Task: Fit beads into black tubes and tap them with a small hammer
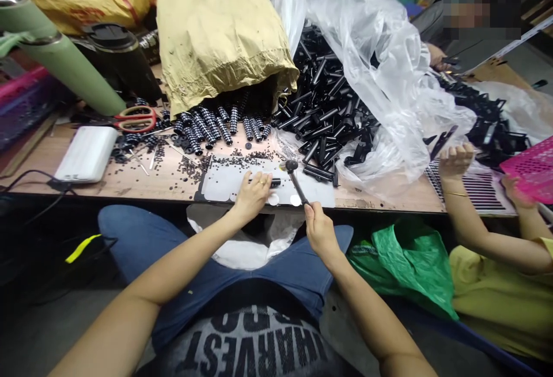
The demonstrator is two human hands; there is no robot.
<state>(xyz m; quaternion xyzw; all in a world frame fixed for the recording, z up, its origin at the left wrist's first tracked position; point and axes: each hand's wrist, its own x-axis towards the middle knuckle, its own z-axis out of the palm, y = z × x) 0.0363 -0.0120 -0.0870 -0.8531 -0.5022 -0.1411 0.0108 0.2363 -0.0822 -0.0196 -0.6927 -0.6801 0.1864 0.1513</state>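
Observation:
My left hand [252,195] rests on a grey mat [220,184] at the table's near edge, fingers closed on a short black tube [271,181] lying flat. My right hand [318,228] grips the handle of a small hammer [295,178], whose round head hangs just above the tube's right end. Behind them lies a heap of black tubes [328,115] on clear plastic. Rows of stacked black washers [216,123] spill from a tan paper sack [218,31]. Tiny black parts [190,166] are scattered on the wood.
A co-worker's hand [454,159] at the right holds a black piece beside a pink basket [531,168]. Red scissors [136,119], a white box [86,155], a green tube [64,57] and a black cup [118,54] sit at the left. A green bag [401,261] lies under the table.

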